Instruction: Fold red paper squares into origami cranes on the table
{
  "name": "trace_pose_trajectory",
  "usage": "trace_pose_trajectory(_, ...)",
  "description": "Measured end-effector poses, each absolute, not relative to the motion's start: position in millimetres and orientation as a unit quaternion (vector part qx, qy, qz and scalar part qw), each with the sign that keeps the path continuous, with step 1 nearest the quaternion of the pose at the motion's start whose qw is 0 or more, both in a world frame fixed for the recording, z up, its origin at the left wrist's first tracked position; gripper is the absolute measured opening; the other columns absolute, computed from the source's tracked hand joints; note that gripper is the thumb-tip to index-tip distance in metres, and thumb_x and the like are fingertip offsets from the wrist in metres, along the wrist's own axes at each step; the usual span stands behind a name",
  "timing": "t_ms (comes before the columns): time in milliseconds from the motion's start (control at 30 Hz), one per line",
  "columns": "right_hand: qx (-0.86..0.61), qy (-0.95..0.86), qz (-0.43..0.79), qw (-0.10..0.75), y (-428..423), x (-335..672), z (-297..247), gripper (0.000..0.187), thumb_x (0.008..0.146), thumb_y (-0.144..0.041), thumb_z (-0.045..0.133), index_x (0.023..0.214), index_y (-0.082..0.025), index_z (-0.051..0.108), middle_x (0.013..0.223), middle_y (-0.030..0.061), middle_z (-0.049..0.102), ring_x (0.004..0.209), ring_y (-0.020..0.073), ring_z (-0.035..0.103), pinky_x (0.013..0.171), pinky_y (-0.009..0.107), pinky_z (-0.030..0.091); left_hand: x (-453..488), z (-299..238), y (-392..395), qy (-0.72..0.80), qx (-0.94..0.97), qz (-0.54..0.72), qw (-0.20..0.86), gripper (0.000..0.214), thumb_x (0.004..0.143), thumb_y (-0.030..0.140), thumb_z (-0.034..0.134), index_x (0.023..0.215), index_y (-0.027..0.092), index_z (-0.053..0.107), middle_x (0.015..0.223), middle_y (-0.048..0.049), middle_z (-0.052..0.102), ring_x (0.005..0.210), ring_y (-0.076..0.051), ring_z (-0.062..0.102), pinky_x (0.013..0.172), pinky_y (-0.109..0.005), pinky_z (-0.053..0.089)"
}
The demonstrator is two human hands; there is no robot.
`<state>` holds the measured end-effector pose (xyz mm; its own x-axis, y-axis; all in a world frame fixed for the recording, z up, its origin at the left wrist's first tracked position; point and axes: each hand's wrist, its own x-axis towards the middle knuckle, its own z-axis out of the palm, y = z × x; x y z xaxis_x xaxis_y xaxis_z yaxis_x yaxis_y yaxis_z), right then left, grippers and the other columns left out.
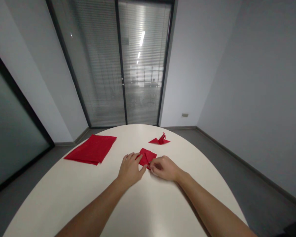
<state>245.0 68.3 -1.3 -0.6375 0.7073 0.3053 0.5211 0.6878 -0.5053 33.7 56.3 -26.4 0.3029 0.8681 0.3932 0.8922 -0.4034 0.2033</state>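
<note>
A small folded red paper square point(147, 156) lies flat on the white table, turned like a diamond, with crease lines across it. On its left edge rests my left hand point(132, 167), fingers spread and thumb stretched toward the near corner. My right hand point(162, 167) has its thumb and fingers pinched together at the paper's near right edge, by the lower corner. The fingertips partly hide that corner. Just beyond the square stands a finished red paper crane point(160, 140) with its wings out.
Several larger red paper sheets point(92, 149) lie stacked at the table's left. The round white table point(128, 210) has a curved edge all about. Behind it are a glass partition with blinds point(143, 98) and a grey wall point(256, 98).
</note>
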Motion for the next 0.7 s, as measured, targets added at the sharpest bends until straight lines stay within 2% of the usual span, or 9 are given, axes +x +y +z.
trace_pose_trajectory(100, -0.360, -0.855, 0.241, 0.287, 72, 244, -8, 0.016, 0.087, -0.015, 0.055, 0.098, -0.020, 0.067, 0.084, 0.0012, 0.075, 0.068, 0.0143, 0.066, 0.066, 0.024, 0.048, 33, -30, 58, -0.544, -0.809, -0.222, 0.018, 0.048, 0.091, 0.044, 0.057, 0.132, 0.019, 0.062, 0.140, -0.0120, 0.061, 0.131, -0.033, 0.050, 0.112, -0.052, 0.034)
trace_pose_trajectory(267, -0.386, -0.851, 0.177, 0.310, 78, 244, -17, 0.032, 0.086, -0.017, 0.061, 0.117, -0.019, 0.067, 0.112, 0.0103, 0.072, 0.098, 0.0227, 0.067, 0.088, 0.035, 0.051, 33, -31, 59, -0.535, -0.813, -0.232, -0.001, 0.051, 0.089, 0.044, 0.059, 0.133, 0.017, 0.062, 0.141, -0.0105, 0.060, 0.131, -0.033, 0.050, 0.113, -0.051, 0.035)
trace_pose_trajectory(333, -0.384, -0.856, 0.166, 0.303, 78, 244, -17, 0.039, 0.085, -0.018, 0.062, 0.123, -0.018, 0.065, 0.118, 0.0125, 0.071, 0.103, 0.0247, 0.066, 0.091, 0.038, 0.050, 33, -30, 59, -0.531, -0.815, -0.234, -0.006, 0.052, 0.089, 0.044, 0.060, 0.133, 0.017, 0.062, 0.142, -0.0105, 0.060, 0.131, -0.033, 0.050, 0.113, -0.051, 0.035)
trace_pose_trajectory(567, -0.361, -0.862, 0.176, 0.310, 76, 244, -13, 0.041, 0.083, -0.017, 0.063, 0.124, -0.019, 0.066, 0.115, 0.0113, 0.071, 0.102, 0.0252, 0.066, 0.094, 0.041, 0.050, 32, -32, 60, -0.517, -0.823, -0.235, -0.009, 0.048, 0.091, 0.043, 0.058, 0.133, 0.019, 0.062, 0.143, -0.0123, 0.058, 0.134, -0.034, 0.048, 0.114, -0.052, 0.035)
trace_pose_trajectory(700, -0.363, -0.857, 0.186, 0.316, 76, 244, -14, 0.041, 0.080, -0.014, 0.064, 0.120, -0.020, 0.068, 0.117, 0.0114, 0.070, 0.110, 0.0273, 0.064, 0.098, 0.043, 0.049, 33, -29, 60, -0.508, -0.823, -0.255, -0.014, 0.039, 0.094, 0.037, 0.053, 0.127, 0.020, 0.065, 0.138, -0.0116, 0.060, 0.128, -0.030, 0.051, 0.111, -0.050, 0.039)
